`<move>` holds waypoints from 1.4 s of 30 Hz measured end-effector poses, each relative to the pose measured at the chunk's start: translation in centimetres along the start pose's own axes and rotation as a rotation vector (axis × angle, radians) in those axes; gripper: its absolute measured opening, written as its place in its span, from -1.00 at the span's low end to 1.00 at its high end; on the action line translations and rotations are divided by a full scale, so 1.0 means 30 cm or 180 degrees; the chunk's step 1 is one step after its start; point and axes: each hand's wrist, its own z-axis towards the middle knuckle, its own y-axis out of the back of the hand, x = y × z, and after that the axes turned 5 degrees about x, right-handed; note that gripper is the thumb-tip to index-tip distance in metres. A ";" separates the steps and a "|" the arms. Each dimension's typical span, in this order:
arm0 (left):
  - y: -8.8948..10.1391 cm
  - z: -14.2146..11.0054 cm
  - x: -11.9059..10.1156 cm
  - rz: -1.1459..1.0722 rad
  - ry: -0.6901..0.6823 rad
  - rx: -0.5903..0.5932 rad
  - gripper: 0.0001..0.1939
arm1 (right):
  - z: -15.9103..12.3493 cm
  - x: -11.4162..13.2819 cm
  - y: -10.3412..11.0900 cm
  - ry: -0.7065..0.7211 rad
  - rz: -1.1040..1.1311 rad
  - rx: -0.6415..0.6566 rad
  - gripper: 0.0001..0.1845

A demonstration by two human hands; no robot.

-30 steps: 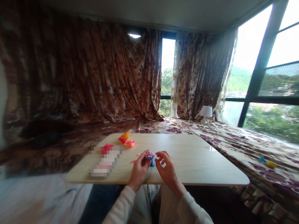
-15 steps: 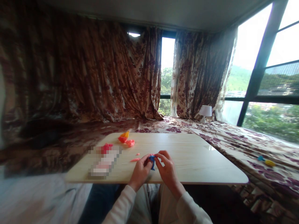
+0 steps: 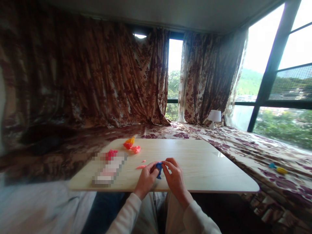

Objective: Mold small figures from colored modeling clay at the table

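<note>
A small blue clay figure (image 3: 159,168) sits between my two hands over the near edge of the light wooden table (image 3: 207,169). My left hand (image 3: 146,178) pinches it from the left with curled fingers. My right hand (image 3: 174,177) pinches it from the right, fingertips closed over its top. The pink dots seen earlier on its cap are hidden by my fingers. A thin pink clay strip (image 3: 140,167) and a tiny pink crumb (image 3: 143,161) lie just left of my left hand.
Orange and pink clay lumps (image 3: 131,146) lie at the table's far left. A red clay piece (image 3: 111,153) sits by a blurred package (image 3: 109,169). A floral-covered bed surrounds the table, with a white lamp (image 3: 214,117) and a blue-yellow object (image 3: 278,168).
My right hand moved in from beside the blue figure and closed on its top. The dotted cap, visible one second ago, is now covered by fingers.
</note>
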 end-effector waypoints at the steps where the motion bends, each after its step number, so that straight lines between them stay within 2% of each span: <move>1: -0.002 0.000 -0.001 -0.0009 0.0006 0.0022 -0.67 | 0.000 0.002 0.001 0.0024 -0.0024 -0.0048 -0.81; 6: -0.004 -0.001 0.000 0.0039 0.0000 0.0040 -0.67 | 0.002 0.004 0.004 0.0084 -0.0102 -0.0072 -0.80; 13: 0.009 0.003 0.003 -0.0106 -0.0034 -0.0207 -0.65 | 0.004 0.007 0.002 -0.0009 -0.0082 -0.0095 -0.77; 17: 0.008 0.002 0.001 -0.0100 -0.0016 -0.0166 -0.65 | 0.004 0.011 0.003 0.0035 -0.0091 -0.0048 -0.84; 30: 0.004 0.001 0.007 -0.0026 -0.0027 0.0025 -0.65 | 0.002 0.024 0.008 0.0054 -0.0057 -0.0082 -0.84; 34: 0.005 0.002 0.009 -0.0106 -0.0079 -0.0129 -0.63 | 0.002 0.026 0.007 0.0118 -0.0059 -0.0069 -0.82; 38: 0.005 0.004 0.014 -0.0202 -0.0113 -0.0107 -0.61 | 0.002 0.030 0.010 0.0159 -0.0090 0.0003 -0.80; 42: 0.010 0.005 0.014 -0.0425 -0.0102 -0.0284 -0.54 | 0.006 0.015 0.005 0.0022 0.0037 -0.0221 -0.80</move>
